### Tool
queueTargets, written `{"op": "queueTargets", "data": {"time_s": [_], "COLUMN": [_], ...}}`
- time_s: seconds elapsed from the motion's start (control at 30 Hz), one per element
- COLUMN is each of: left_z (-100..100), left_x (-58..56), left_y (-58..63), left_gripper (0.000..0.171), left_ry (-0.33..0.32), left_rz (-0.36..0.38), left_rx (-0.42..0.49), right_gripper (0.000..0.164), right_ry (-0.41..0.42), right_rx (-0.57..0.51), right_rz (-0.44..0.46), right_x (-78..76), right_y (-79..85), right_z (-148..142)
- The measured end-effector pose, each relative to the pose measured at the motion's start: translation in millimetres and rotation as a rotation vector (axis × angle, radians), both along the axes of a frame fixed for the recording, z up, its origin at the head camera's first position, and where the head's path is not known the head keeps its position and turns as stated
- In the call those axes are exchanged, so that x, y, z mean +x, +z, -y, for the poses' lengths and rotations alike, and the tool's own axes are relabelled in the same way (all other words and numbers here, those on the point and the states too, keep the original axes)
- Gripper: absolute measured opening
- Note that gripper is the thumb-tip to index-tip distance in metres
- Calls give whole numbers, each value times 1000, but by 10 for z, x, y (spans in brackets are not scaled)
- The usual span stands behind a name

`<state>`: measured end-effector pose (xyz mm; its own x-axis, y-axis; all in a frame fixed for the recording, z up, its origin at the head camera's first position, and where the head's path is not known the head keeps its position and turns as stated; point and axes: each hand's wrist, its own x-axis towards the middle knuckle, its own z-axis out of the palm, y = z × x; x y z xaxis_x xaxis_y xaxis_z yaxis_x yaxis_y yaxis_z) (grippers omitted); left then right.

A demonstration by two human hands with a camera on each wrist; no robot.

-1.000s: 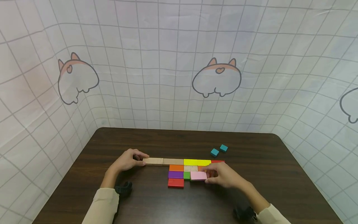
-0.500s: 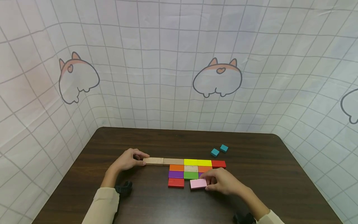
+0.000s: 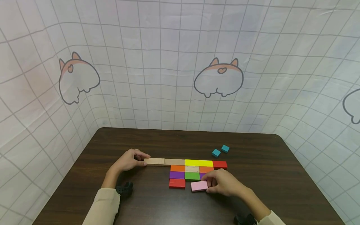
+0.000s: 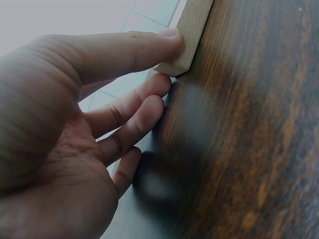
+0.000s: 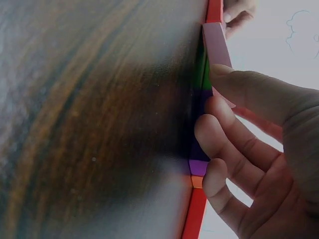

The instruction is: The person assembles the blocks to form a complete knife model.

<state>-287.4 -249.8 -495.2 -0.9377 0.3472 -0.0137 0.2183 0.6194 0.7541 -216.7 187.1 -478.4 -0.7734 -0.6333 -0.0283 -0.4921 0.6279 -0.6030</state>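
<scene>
My left hand [image 3: 128,161] pinches the left end of a plain wooden block [image 3: 155,161], the leftmost in a row of flat blocks; its thumb lies on the block's side in the left wrist view. Between thumb and fingers of my right hand [image 3: 225,183] is a pink block [image 3: 198,186], held at its right end. The pink block is in front of the green block [image 3: 192,176] and right of a red block [image 3: 177,183]. It looks tilted in the right wrist view. Part of a purple block [image 5: 199,167] is behind the right fingers.
The back row continues with a second plain block [image 3: 174,162], yellow [image 3: 198,163] and a red end block [image 3: 220,164]. Orange [image 3: 177,168] and purple [image 3: 177,175] blocks form rows in front. Two small teal blocks [image 3: 216,153] lie behind, on the dark table [image 3: 152,206].
My right hand has drawn the pink block toward the front edge, from over the green block to in front of it. My left hand stays at the plain block's end.
</scene>
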Motion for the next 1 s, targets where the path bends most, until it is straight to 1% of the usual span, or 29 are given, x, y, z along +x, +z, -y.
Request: {"op": "queueTargets", "data": {"time_s": [0.37, 0.6, 1.0], "left_z": [-4, 2, 10], "left_x": [2, -3, 3], "left_y": [-1, -8, -10], "left_gripper": [28, 28, 28], "left_ry": [2, -15, -21], "left_rz": [-1, -10, -22], "left_rx": [-12, 0, -7], "right_gripper": [21, 15, 14], "right_ry": [13, 30, 0], "right_rx": [-7, -3, 29], "right_rz": [2, 10, -30], "right_x": [-12, -13, -8], "right_y": [-2, 10, 3], "right_z": [-6, 31, 122]}}
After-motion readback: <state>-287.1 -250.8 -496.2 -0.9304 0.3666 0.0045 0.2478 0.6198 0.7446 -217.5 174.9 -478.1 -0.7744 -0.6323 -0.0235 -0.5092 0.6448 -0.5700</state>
